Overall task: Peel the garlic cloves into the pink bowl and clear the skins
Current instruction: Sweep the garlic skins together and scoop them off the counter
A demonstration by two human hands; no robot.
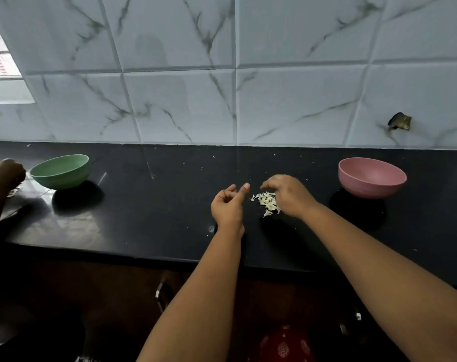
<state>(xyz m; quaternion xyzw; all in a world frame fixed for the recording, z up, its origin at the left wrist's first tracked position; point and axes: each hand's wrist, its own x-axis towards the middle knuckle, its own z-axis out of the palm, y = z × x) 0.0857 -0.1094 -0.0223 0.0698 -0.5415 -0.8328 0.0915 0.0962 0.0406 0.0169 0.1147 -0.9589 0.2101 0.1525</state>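
A: What am I looking at in the middle?

B: I've got a small heap of garlic skins (267, 202), pale, papery flakes, lying on the black tabletop (154, 205) near its front edge. My right hand (290, 195) is arched over the heap's right side, fingers (268, 183) curled down at its far edge; I can't tell whether they pinch any flakes. My left hand (228, 206) is just left of the heap, palm up, loosely curled with one finger pointing out, holding nothing I can see.

A: And the bowl?

B: The pink bowl (371, 178) sits well to the right, apart from the heap; its inside isn't visible from here. A green bowl (61, 171) stands far left, with another person's hand (5, 172) beside it. Tiny white specks dot the tabletop toward the marbled tile wall (235, 74).
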